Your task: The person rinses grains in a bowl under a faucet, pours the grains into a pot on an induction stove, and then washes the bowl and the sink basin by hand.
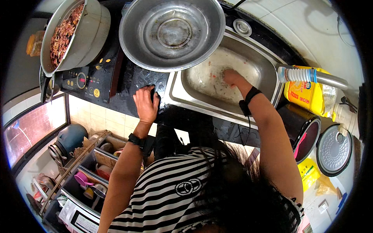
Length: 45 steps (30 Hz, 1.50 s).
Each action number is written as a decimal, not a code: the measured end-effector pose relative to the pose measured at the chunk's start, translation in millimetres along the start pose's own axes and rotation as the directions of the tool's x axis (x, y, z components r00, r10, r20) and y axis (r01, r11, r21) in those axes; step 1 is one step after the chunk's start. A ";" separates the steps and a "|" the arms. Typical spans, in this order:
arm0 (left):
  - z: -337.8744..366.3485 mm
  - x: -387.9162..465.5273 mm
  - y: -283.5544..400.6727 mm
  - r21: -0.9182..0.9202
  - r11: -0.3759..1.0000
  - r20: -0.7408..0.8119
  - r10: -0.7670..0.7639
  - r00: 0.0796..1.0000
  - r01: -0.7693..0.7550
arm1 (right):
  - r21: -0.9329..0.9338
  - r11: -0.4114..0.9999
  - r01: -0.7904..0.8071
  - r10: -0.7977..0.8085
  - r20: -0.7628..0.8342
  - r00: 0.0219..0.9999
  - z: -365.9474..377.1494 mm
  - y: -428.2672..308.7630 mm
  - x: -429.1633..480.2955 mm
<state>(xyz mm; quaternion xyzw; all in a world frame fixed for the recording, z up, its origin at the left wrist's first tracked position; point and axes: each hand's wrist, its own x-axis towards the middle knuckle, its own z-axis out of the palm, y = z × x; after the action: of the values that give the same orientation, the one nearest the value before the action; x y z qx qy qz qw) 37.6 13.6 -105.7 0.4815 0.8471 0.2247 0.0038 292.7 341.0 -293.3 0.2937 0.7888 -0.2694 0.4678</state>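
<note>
My left hand (146,103) rests palm down on the wet black countertop (137,68) at its front edge, thumb apart from the fingers. Down in the stainless steel sink (266,68), my right hand (234,78) reaches to a dark patch near the drain. Its fingertips are hidden, so whether they hold anything cannot be seen. Reddish scraps and small bits lie scattered in the cloudy, wet basin around it. A large, wet metal basin (174,33) overlaps the counter and the sink's left rim.
Left, a deep pot (93,35) of reddish-brown food stands tilted on an induction cooker (87,81). A metal strainer lid (242,27) lies behind the sink. Right are a ribbed faucet hose (297,75), a yellow package (303,93) and a black pot (297,122).
</note>
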 end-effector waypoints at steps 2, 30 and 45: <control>-1.7 -4.1 -0.4 0.014 0.999 0.000 -0.032 0.999 0.032 | 0.045 0.993 -0.106 0.111 -0.128 0.986 -30.3 -13.5 -42.4; -2.1 -3.6 -1.7 -0.010 1.000 0.004 -0.014 1.000 0.014 | 0.192 0.966 -0.173 0.180 -0.022 0.983 12.6 -15.4 -8.4; -3.5 -1.7 -1.6 -0.015 1.000 0.003 -0.021 1.000 0.021 | 0.009 0.999 -0.045 0.045 -0.045 0.998 20.7 -1.7 -7.4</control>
<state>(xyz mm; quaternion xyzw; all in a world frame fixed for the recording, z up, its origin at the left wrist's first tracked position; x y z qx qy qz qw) 36.4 10.2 -103.5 0.4728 0.8505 0.2303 0.0107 306.4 323.8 -295.0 0.3195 0.7913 -0.2552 0.4546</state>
